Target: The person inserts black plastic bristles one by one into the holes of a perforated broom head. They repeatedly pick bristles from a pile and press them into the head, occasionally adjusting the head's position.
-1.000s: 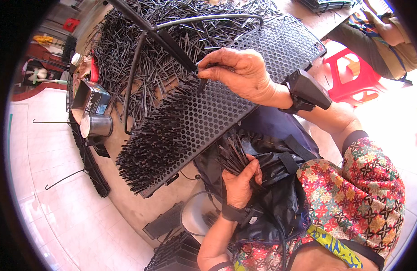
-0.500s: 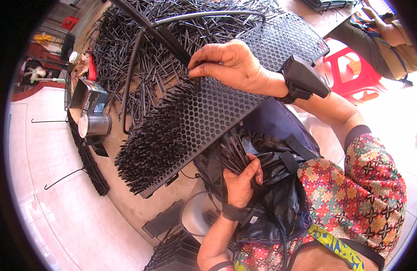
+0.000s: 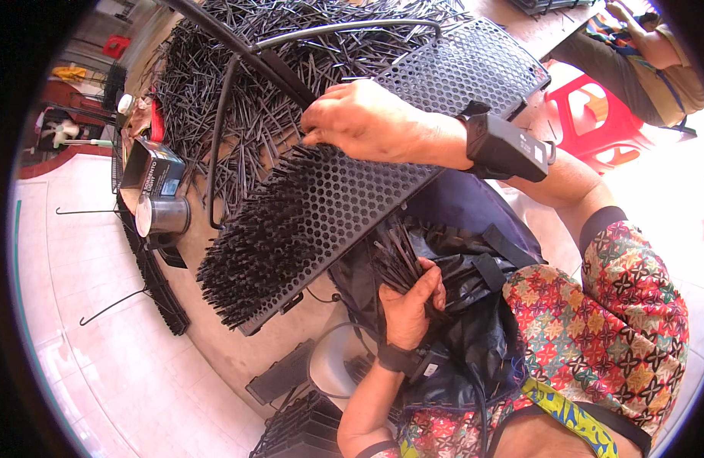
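Observation:
A black perforated panel (image 3: 359,183) lies aslant across the middle. Thick black bristles (image 3: 268,237) stand in its holes over the left part, while the holes further right are bare. My right hand (image 3: 359,122) is over the upper edge of the bristled part, fingers bent down and pressed together; whatever sits between the fingertips is hidden. Below the panel, my left hand (image 3: 409,309) is closed around a bundle of thin black strips (image 3: 395,256), whose ends stick out past the thumb. Dark cloth lies under this hand.
Loose black strips (image 3: 207,84) are heaped behind the panel. A bent metal rod frame (image 3: 344,34) arches over them. At left are a metal mug (image 3: 167,215) and a box (image 3: 155,172). A red stool (image 3: 588,114) and another person (image 3: 642,65) are at upper right.
My right hand has shifted slightly left and turned, so its back now shows and its fingertips are less visible. My left hand keeps its hold on the bundle.

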A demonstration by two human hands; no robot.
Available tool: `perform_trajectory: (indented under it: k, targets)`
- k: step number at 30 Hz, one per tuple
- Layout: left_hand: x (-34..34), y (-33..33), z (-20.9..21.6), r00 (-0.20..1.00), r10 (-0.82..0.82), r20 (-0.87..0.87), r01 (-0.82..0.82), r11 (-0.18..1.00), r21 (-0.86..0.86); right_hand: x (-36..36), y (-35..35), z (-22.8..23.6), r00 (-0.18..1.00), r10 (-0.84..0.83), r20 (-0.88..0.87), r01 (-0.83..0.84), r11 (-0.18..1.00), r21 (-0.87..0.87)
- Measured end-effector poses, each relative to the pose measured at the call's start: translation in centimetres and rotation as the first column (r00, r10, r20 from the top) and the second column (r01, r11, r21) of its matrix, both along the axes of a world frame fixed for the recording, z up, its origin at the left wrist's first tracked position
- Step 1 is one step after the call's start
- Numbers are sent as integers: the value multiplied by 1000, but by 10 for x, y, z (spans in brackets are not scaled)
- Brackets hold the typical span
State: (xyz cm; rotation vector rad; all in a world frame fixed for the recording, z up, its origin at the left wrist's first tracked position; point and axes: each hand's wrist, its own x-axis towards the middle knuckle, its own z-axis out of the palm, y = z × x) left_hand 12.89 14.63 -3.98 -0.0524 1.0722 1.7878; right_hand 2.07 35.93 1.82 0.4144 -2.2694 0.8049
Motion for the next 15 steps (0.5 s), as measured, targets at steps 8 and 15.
perform_trajectory:
  k: [8,15]
  targets:
    - [3,0,-1,999,-24,-31,24,999,22,1,-5,9,991,-134,25,108,885,453]
    - [6,3,4,998,-42,-46,43,999,17,-12,-5,18,993,5,121,-59,891,450]
